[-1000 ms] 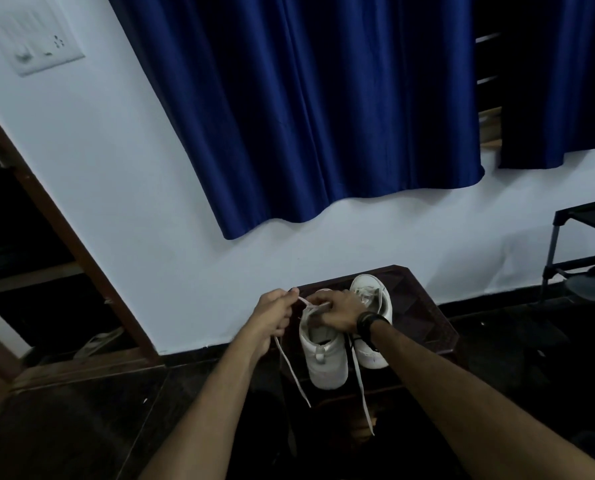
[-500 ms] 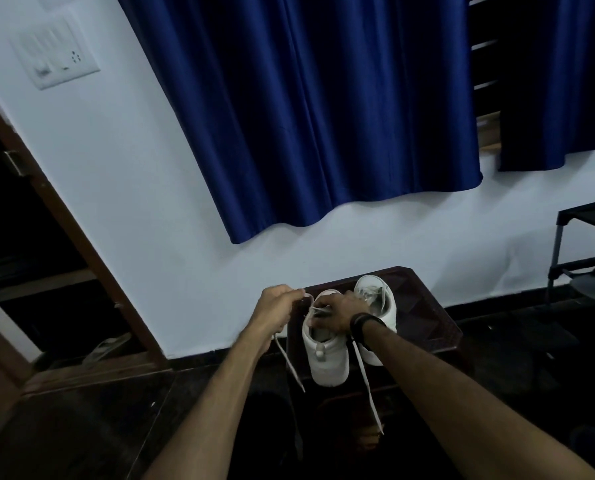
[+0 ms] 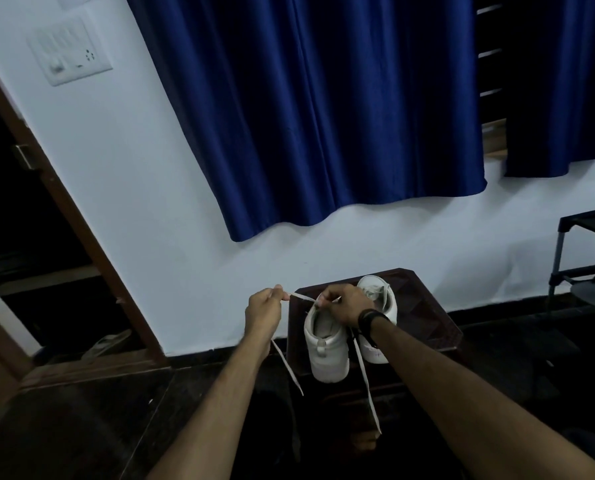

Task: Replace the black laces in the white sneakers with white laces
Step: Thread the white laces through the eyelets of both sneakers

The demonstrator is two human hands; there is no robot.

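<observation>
Home: blue curtains (image 3: 323,116), shoe rack (image 3: 587,244)

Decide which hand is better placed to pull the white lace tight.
Probably the left hand: it pinches the white lace stretched sideways, while the right hand rests on the near sneaker.

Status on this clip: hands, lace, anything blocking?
Left hand pinching white lace, pulled taut. Right hand holding near sneaker at its collar. Nothing blocking.
</observation>
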